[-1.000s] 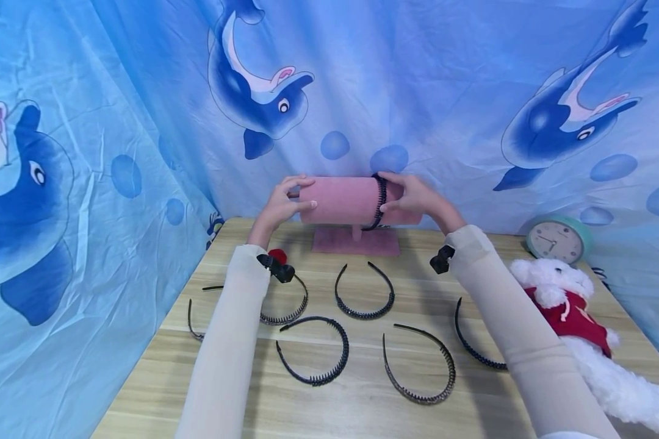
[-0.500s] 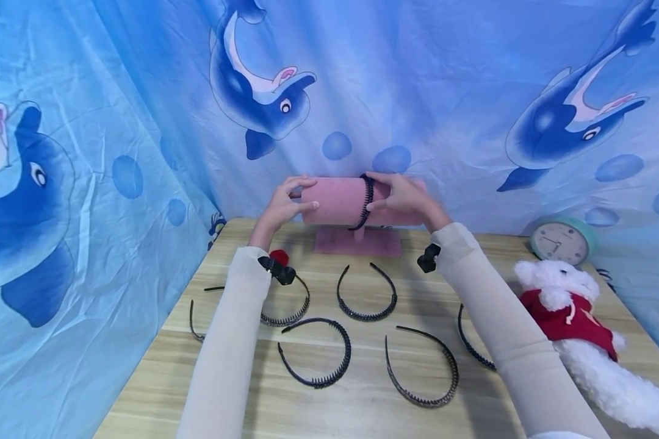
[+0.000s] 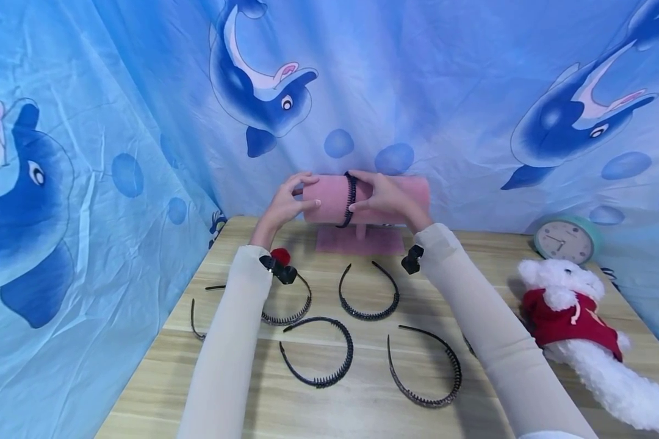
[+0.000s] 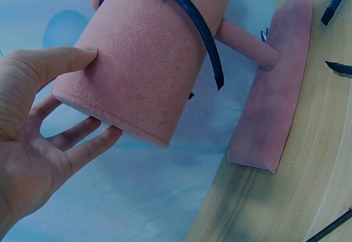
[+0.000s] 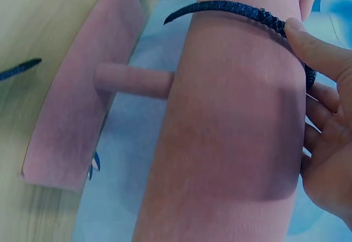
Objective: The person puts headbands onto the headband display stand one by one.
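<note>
A pink padded headband display stand (image 3: 329, 198) stands at the back of the table, its roll lying crosswise. My left hand (image 3: 283, 204) holds the roll's left end, thumb in front and fingers behind, as the left wrist view shows. Round the roll, left of its middle, sits a dark toothed headband (image 3: 350, 198) with a blue glint in the left wrist view. My right hand (image 3: 388, 198) grips this headband, the thumb on its front edge and the fingers over the top and behind. Both ends of the headband hang open below the roll.
Several dark headbands lie on the wooden table, among them a near-middle headband (image 3: 351, 353) and one by the stand (image 3: 369, 316). At the right are a white plush toy (image 3: 568, 317) and a round clock (image 3: 565, 241). A red object (image 3: 280, 256) is beside my left wrist.
My right hand has slid the headband leftward along the roll, from its right part to left of the middle. The left hand keeps its hold on the roll's left end.
</note>
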`<state>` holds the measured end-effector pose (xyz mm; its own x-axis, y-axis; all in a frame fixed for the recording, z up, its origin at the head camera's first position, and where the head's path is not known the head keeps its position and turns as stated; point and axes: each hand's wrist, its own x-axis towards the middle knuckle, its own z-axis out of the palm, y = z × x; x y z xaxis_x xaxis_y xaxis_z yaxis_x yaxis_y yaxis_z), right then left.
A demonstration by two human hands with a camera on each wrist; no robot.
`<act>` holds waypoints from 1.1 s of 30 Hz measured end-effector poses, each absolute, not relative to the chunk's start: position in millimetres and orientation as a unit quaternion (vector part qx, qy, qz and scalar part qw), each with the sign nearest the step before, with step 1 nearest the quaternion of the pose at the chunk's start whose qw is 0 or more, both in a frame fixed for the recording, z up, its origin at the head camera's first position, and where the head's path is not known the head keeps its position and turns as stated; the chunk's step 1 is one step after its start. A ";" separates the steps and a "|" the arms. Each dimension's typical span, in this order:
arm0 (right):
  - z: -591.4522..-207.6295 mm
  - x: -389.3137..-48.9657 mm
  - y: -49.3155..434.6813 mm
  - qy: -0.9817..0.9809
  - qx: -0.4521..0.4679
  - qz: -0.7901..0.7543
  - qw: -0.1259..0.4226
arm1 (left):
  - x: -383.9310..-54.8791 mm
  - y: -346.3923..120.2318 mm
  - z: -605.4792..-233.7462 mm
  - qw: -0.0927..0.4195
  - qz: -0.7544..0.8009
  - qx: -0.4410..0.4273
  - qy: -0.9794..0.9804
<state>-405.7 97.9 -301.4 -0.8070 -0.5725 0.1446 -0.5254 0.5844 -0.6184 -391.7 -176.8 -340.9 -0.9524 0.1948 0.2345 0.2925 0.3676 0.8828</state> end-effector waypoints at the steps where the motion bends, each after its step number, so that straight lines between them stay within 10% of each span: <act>1: -302.0 -405.4 95.5 0.888 -0.308 -0.339 0.035 | -391.7 -176.8 -340.3 0.045 -0.543 -0.147 -0.826; 33: -318.6 -404.2 49.3 0.891 -0.329 -0.308 -0.061 | -391.3 -179.1 -343.2 0.055 -0.559 -0.149 -0.814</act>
<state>-404.2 49.3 -318.6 -0.7766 -0.5477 0.3114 -0.6231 0.5943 -0.5086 -391.3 -179.1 -343.2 -0.9495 0.1819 0.2556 0.3039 0.3308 0.8934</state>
